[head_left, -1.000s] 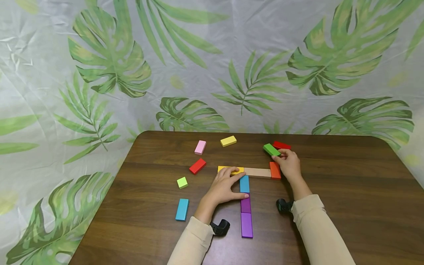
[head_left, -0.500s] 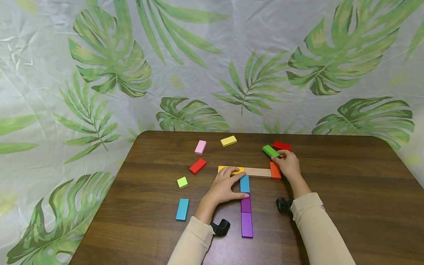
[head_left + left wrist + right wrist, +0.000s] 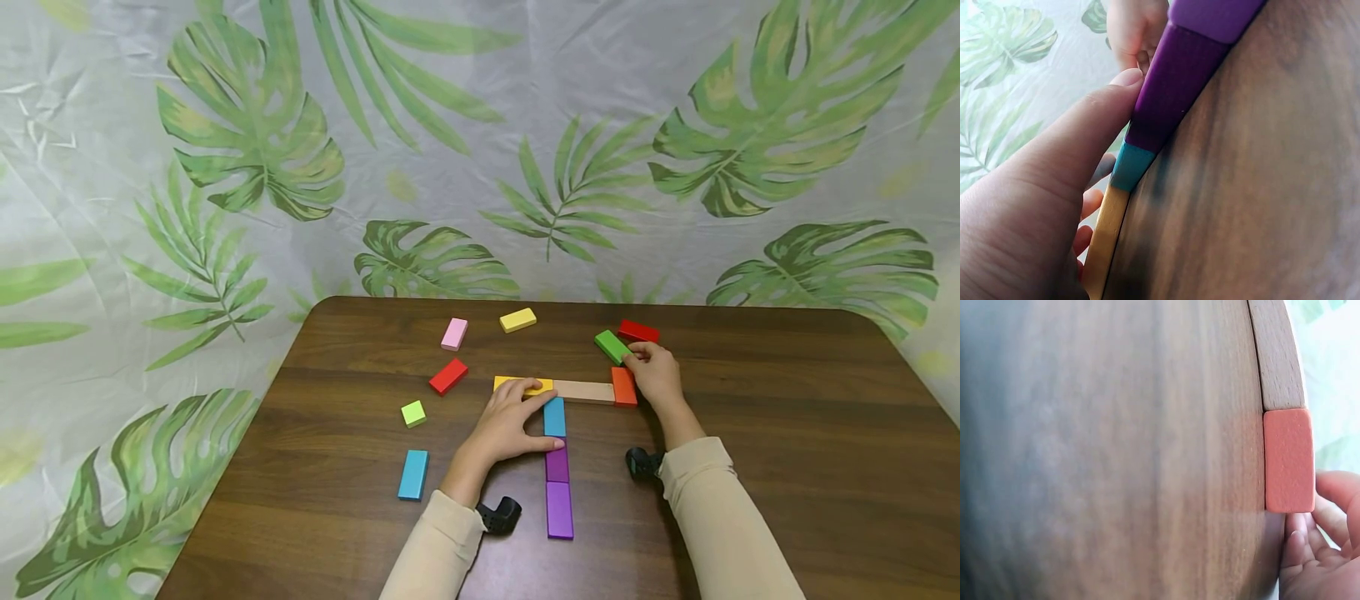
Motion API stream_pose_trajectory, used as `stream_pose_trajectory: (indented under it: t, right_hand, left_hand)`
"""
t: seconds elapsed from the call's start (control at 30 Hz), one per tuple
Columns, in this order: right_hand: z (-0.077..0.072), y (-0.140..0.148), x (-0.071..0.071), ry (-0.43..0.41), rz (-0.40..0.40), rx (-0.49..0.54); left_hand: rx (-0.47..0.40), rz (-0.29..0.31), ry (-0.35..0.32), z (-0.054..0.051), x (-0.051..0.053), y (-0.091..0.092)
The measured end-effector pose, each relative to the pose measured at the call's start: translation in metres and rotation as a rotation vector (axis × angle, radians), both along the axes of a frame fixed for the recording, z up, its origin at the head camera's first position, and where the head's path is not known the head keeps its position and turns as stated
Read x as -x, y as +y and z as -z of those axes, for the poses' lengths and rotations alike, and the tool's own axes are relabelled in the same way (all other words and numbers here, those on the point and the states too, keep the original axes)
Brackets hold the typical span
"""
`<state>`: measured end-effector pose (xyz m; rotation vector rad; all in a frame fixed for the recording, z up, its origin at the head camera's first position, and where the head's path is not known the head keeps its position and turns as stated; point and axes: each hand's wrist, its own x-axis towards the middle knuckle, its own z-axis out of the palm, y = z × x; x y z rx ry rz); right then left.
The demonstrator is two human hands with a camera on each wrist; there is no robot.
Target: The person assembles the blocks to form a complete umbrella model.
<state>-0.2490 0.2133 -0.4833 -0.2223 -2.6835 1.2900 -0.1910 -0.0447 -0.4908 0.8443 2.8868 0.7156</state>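
Observation:
My left hand (image 3: 504,421) lies with spread fingers over the yellow-orange block (image 3: 545,387), its thumb touching the dark purple block (image 3: 557,468). A small blue block (image 3: 554,415) sits between thumb and index finger. Beyond the dark purple one, a light purple block (image 3: 558,510) extends the column toward me. A plain wood block (image 3: 583,392) and an orange block (image 3: 624,388) carry the row rightward. My right hand (image 3: 657,377) pinches the near end of a green block (image 3: 612,346), just past the orange one; the fingertips partly hide that end.
A red block (image 3: 640,331) lies behind the right hand. To the left are pink (image 3: 453,333), yellow (image 3: 517,320), second red (image 3: 448,377), lime (image 3: 413,413) and larger blue (image 3: 413,475) blocks. A leaf-patterned cloth (image 3: 442,183) hangs behind the brown table (image 3: 787,467).
The green block has turned slightly, its near end swinging toward the orange block, and my right fingers have shifted with it. The left hand stays in place.

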Motion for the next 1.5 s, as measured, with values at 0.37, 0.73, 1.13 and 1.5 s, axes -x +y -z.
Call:
stream_pose_trajectory:
  t: [0.37,0.73,1.13,1.5]
  right_hand:
    - [-0.0023,-0.0017,-0.0004,-0.041,-0.007,0.024]
    - [0.0000,-0.0034,0.0002,-0.051,-0.012,0.043]
    - [0.0008,-0.0021,-0.0006,-0.055,-0.043,0.055]
    - [0.0028,0.0000,0.0001,-0.052,-0.058,0.069]
  left_hand:
    - [-0.006,0.002,0.012,0.0006,-0.0003,-0.0009]
    - [-0.004,0.000,0.002,0.0004,-0.0007,-0.0012]
    - [-0.002,0.004,0.017,0.0011,-0.0004,-0.0014]
    - [-0.002,0.002,0.011,0.0010,-0.0004,-0.0013]
